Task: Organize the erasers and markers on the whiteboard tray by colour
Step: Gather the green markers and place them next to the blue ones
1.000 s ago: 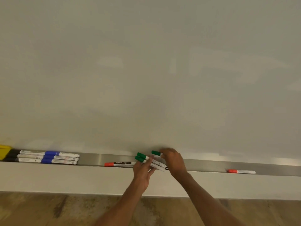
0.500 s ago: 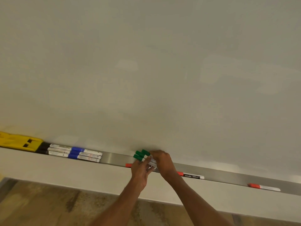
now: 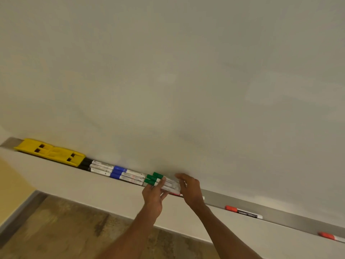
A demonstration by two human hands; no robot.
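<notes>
Both hands [image 3: 173, 189] grip green markers [image 3: 158, 179] (three) beside blue markers [image 3: 119, 171]

Blank whiteboard [image 3: 186, 71], pale ledge [image 3: 74, 182] below, mottled brown floor [image 3: 65, 230], yellow wall [image 3: 11, 180]

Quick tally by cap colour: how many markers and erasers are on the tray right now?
Yellow eraser: 1
Black markers: 3
Blue markers: 3
Green markers: 3, under both hands
Red markers: 3, one mostly hidden by the hands
Total: 13

Classroom or office: wall whiteboard [image 3: 186, 71]
</notes>
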